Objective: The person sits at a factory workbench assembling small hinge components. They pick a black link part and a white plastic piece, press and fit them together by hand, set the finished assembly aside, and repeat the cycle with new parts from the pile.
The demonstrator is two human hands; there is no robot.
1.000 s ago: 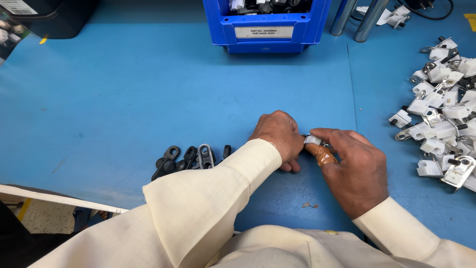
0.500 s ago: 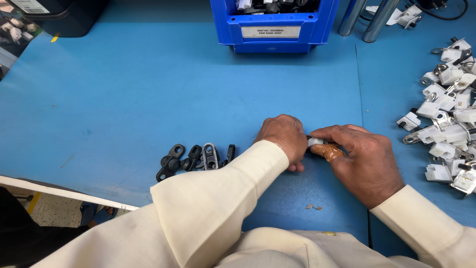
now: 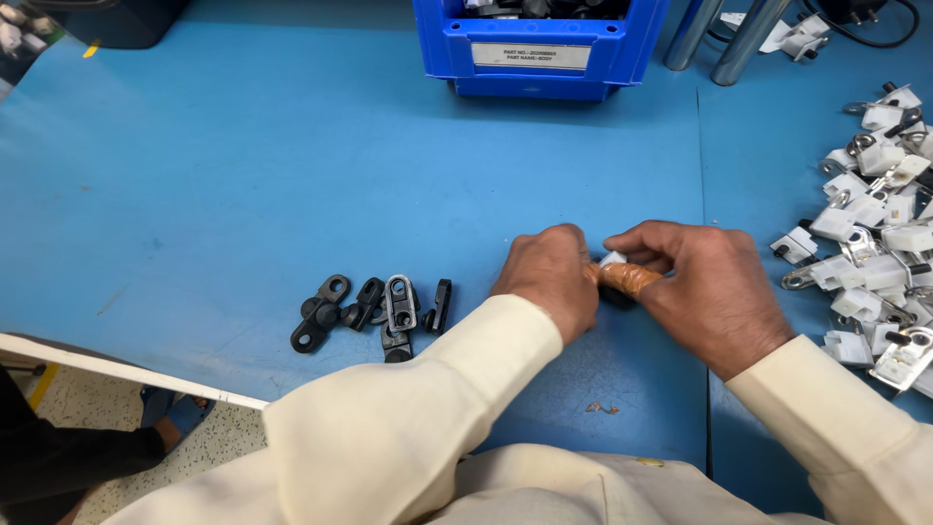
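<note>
Both hands meet near the front middle of the blue table [image 3: 243,175]. My left hand [image 3: 546,277] and my right hand [image 3: 708,292] close together on a small white part [image 3: 612,260], mostly hidden between the fingers. An orange-brown tape wrap [image 3: 627,279] covers a right finger. A small cluster of black flat brackets [image 3: 374,309] lies just left of my left wrist.
A pile of several white and metal assembled parts [image 3: 875,243] lies along the right edge. A blue bin [image 3: 539,44] with a white label stands at the back centre. Two metal posts [image 3: 714,34] rise at the back right. The table's front-left edge [image 3: 126,371] drops to the floor.
Both hands stay together on the small part with only slight finger shifts. The view has drifted a little.
</note>
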